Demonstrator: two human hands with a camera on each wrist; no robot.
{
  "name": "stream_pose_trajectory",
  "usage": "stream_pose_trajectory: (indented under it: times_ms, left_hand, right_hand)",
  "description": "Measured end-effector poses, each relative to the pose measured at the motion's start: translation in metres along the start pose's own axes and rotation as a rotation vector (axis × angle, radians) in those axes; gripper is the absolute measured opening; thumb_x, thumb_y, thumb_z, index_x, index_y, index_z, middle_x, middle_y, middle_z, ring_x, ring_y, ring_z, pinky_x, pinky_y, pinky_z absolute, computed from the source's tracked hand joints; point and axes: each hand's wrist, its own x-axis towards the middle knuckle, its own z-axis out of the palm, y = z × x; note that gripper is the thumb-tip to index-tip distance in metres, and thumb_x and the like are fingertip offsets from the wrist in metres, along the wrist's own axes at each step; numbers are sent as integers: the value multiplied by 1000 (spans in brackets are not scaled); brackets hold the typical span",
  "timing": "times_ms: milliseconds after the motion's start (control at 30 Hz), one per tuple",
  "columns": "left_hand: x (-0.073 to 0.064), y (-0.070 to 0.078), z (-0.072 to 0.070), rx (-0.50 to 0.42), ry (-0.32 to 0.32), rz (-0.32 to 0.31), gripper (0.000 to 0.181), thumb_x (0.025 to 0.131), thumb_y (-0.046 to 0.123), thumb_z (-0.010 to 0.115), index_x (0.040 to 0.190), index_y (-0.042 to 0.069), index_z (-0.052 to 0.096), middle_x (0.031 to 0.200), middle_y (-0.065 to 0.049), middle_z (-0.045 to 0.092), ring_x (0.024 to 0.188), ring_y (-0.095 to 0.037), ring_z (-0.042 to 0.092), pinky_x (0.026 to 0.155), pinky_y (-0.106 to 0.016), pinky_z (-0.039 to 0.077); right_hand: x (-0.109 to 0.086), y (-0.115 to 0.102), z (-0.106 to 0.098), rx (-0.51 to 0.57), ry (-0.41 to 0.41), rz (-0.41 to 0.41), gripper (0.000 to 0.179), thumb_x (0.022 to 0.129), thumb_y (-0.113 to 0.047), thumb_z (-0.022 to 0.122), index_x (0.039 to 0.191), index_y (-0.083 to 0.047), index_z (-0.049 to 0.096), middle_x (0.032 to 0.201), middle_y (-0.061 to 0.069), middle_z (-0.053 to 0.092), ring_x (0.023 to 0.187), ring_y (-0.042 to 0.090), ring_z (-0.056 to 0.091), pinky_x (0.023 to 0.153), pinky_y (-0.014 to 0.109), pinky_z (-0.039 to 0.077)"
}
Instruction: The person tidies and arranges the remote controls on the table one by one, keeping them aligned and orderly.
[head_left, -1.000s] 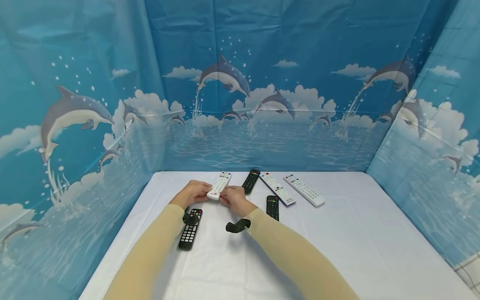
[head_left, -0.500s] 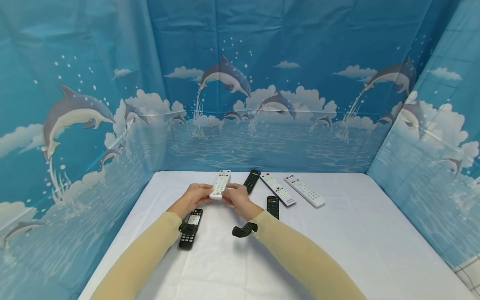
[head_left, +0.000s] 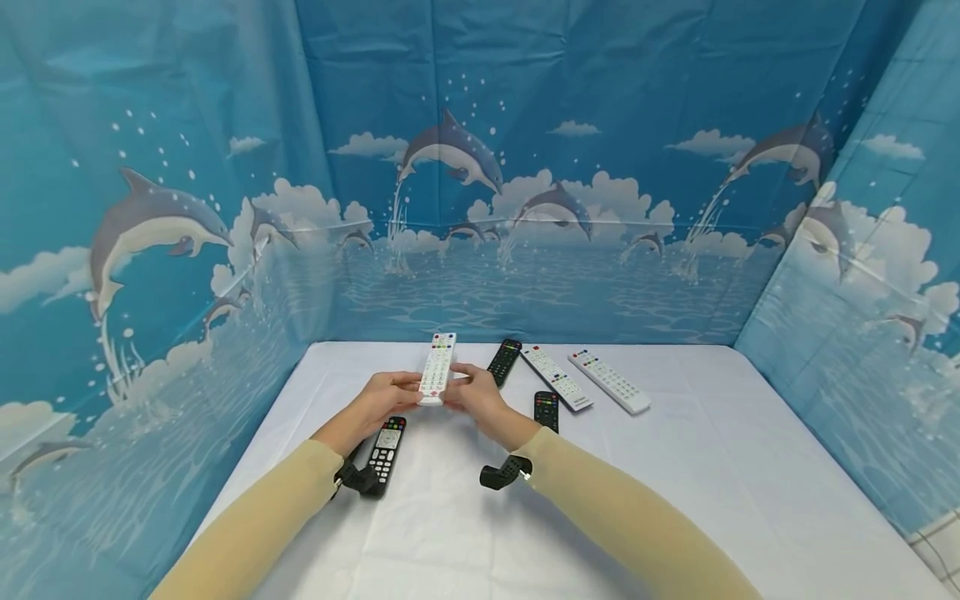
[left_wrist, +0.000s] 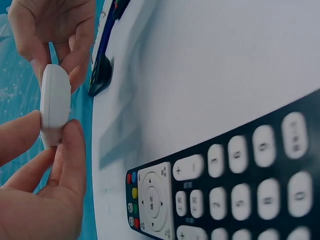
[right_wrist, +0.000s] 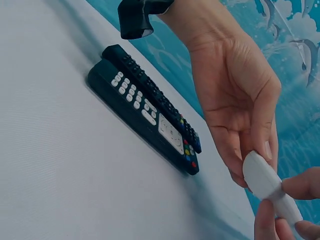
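Observation:
A white remote control is held between both hands over the far part of the table, its keys facing up and toward me. My left hand pinches its left edge near the lower end, thumb on one face and fingers on the other. On the opposite edge my right hand pinches it the same way. In the left wrist view the white remote shows end-on, clear of the table. Below my left wrist lies a black remote with white keys, partly covered by the wrist camera.
Right of my hands lie a black remote, two white remotes and a shorter-looking black one. The right wrist view shows another black remote alongside the white-keyed one. Blue dolphin curtains border the white table.
Both hands have lifted the white remote a little and tipped its far end up. My wrists have moved apart, and the left one now uncovers more of the black remote.

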Motion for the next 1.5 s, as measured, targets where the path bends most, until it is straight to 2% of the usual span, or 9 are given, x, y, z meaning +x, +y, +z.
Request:
stream_pose_trajectory:
  times_ms: [133,267,500,733,867,1000,1267,1500]
  left_hand:
    - [-10,-2,0,-19,1,19,48,91,-4,69,138,1,59,123,-18,62,107,-26,66,98,-45,52]
    - [-21,-5,1,2,10,39,48,90,-5,71,136,2,60,121,-17,64,104,-25,68,98,-49,51]
    - [-45,-7,5,106,19,64,49,87,-1,75,134,3,63,117,-14,66,98,-21,68,95,-49,53]
    - [-72,-13,10,182,10,67,49,86,1,76,133,3,64,113,-12,66,95,-20,67,89,-45,56]
    - [-82,-19,16,234,2,46,50,84,-2,76,132,-1,63,109,-12,66,91,-20,67,83,-39,58]
    - [-93,-26,19,244,-5,19,50,83,-7,74,131,-5,62,106,-14,66,90,-20,67,78,-34,59]
    - [-109,-32,19,246,10,-21,49,80,-9,75,128,-6,63,103,-13,67,88,-20,66,77,-34,59]
    - [-120,-35,19,254,25,-47,51,80,-9,75,130,-6,62,102,-13,66,86,-20,66,75,-34,58]
  right_hand:
    - [-6,2,-1,-14,-27,-2,73,79,7,74,147,-7,50,112,16,62,89,24,69,79,36,60]
    - [-14,2,-2,-30,-64,-2,81,79,8,76,152,-10,45,115,19,60,90,24,69,79,34,60]
    - [-32,5,-7,-64,-137,-31,95,75,11,77,157,-11,34,115,21,59,89,25,69,79,35,60]
    - [-49,15,-10,-82,-184,-11,101,74,8,80,159,-13,29,112,20,58,87,26,69,78,36,60]
    - [-60,23,-12,-83,-208,18,101,73,6,80,158,-11,28,111,20,58,86,25,69,78,36,60]
    - [-72,30,-10,-78,-235,36,100,73,7,79,158,-7,27,109,20,58,84,24,69,77,37,60]
    - [-83,41,-6,-53,-282,40,99,75,8,78,158,-4,24,109,23,61,83,25,69,76,37,60]
    - [-89,46,-2,-86,-290,56,100,74,6,79,158,-3,24,107,20,63,84,24,68,74,35,60]
